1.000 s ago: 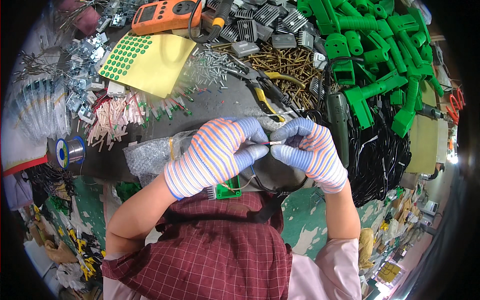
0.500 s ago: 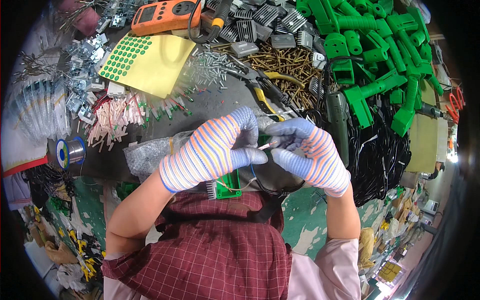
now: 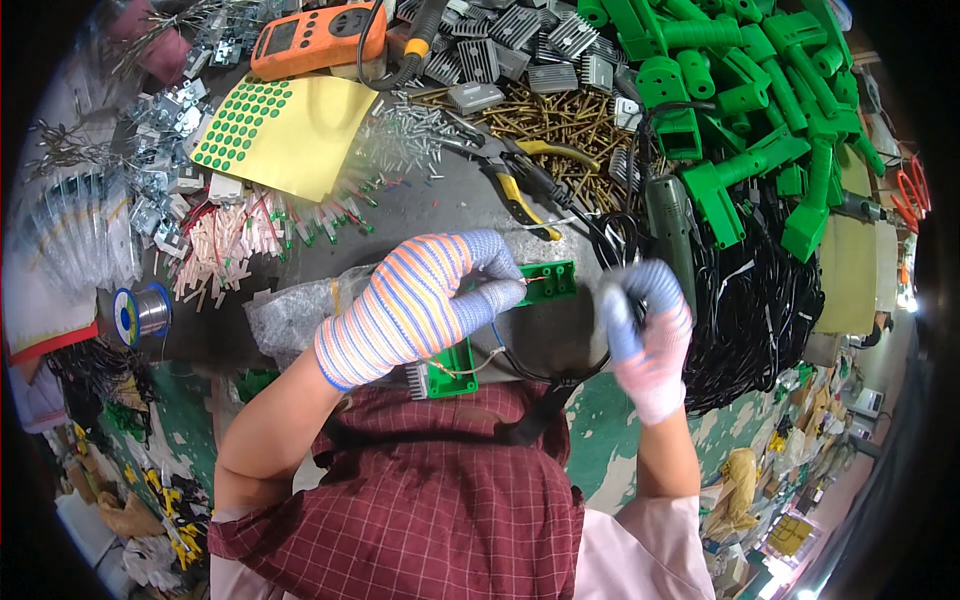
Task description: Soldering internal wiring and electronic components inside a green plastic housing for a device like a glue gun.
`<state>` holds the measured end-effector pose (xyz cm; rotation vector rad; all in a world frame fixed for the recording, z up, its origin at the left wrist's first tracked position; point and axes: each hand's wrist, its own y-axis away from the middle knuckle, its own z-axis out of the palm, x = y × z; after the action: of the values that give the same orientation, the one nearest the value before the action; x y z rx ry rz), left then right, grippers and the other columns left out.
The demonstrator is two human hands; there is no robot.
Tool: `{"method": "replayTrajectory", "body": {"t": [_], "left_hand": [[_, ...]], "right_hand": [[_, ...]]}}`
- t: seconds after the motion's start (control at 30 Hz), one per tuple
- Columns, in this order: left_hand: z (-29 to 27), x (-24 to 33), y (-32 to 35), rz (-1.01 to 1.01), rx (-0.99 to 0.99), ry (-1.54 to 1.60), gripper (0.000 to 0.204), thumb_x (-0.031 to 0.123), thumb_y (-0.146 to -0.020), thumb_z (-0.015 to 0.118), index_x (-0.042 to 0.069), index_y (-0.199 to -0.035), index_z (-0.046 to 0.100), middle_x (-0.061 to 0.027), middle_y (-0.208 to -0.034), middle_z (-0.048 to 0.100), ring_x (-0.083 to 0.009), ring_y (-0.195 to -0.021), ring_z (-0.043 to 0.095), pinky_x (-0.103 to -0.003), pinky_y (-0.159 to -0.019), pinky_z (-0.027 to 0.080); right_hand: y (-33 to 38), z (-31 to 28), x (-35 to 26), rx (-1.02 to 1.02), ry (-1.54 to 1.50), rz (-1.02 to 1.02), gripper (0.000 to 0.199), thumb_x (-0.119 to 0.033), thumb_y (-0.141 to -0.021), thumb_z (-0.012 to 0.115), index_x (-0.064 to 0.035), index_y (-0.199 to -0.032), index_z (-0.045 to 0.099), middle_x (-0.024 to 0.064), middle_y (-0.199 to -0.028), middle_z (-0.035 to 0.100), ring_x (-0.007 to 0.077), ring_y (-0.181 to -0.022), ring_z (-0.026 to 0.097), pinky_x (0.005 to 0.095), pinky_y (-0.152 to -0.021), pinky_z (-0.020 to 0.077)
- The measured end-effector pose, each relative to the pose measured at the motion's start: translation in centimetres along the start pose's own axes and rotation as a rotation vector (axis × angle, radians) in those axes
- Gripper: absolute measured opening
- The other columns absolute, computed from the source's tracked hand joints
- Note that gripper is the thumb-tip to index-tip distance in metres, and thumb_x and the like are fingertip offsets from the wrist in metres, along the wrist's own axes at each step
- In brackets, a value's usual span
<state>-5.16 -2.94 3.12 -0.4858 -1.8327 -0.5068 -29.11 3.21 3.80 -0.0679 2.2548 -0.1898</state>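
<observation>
My left hand [image 3: 420, 305], in a striped glove with grey-blue fingertips, is closed in a pinch on a thin wire [image 3: 534, 280] whose reddish tip sticks out past the fingers. Behind that tip lies a green plastic housing [image 3: 563, 283], its hollow side up. Below my left wrist sits another open green housing [image 3: 462, 383] with a finned grey heat sink [image 3: 417, 380] at its left side and thin wires running out of it. My right hand [image 3: 648, 340], gloved alike, is raised to the right, apart from the wire. Motion smears its fingers.
Cutting pliers [image 3: 522, 205] with yellow-black handles lie beyond my hands, before a heap of brass-coloured screws [image 3: 570, 125]. Green plastic parts [image 3: 745, 100] and black cables [image 3: 760, 310] fill the right. A solder spool [image 3: 143, 311], a yellow sticker sheet [image 3: 320, 140] and an orange meter [image 3: 318, 42] stand left.
My right hand has let go near the wire tip and moved right, uncovering the green housing behind. My left hand stays pinched on the wire. The whole view has shifted slightly.
</observation>
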Motion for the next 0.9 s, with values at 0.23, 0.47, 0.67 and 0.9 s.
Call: {"method": "replayTrajectory", "body": {"t": [0.23,0.47,0.67,0.9], "left_hand": [[0.0,0.0,-0.2,-0.038,-0.012,0.057,0.016,0.014,-0.088,0.071,0.001,-0.095,0.067,-0.006,-0.086,0.068,-0.0115,-0.083,0.063,-0.031,-0.078,0.051],[-0.5,-0.3,-0.4,-0.103,-0.018,0.241,0.01,0.009,-0.089,0.069,0.001,-0.094,0.066,-0.0036,-0.087,0.067,-0.01,-0.085,0.062,-0.028,-0.078,0.05],[-1.3,-0.3,0.3,-0.118,-0.145,0.226,0.011,0.01,-0.089,0.069,0.001,-0.094,0.066,-0.0045,-0.09,0.067,-0.0109,-0.087,0.062,-0.028,-0.079,0.05],[-0.7,0.9,0.7,-0.139,-0.041,0.082,0.013,0.01,-0.087,0.069,0.0,-0.094,0.065,-0.0071,-0.088,0.065,-0.0131,-0.088,0.062,-0.031,-0.083,0.05]], "right_hand": [[6.1,2.4,0.5,-0.309,0.409,-0.35,0.033,-0.025,-0.075,0.078,-0.0122,-0.104,0.069,0.0031,-0.086,0.063,0.0251,-0.08,0.061,0.0397,-0.077,0.0445],[2.9,0.9,2.1,-0.02,0.385,-0.367,0.031,-0.013,-0.073,0.077,-0.0078,-0.102,0.068,0.0139,-0.121,0.065,0.0356,-0.114,0.059,0.045,-0.098,0.0448],[4.1,0.0,2.5,-0.216,0.076,-0.234,0.025,-0.01,-0.077,0.076,-0.0074,-0.101,0.069,0.0144,-0.123,0.067,0.0351,-0.12,0.059,0.0429,-0.102,0.0449],[3.9,1.6,3.3,0.079,0.323,-0.295,0.026,-0.01,-0.075,0.077,-0.0086,-0.099,0.067,0.0092,-0.099,0.068,0.0311,-0.097,0.062,0.0425,-0.089,0.0463]]}}
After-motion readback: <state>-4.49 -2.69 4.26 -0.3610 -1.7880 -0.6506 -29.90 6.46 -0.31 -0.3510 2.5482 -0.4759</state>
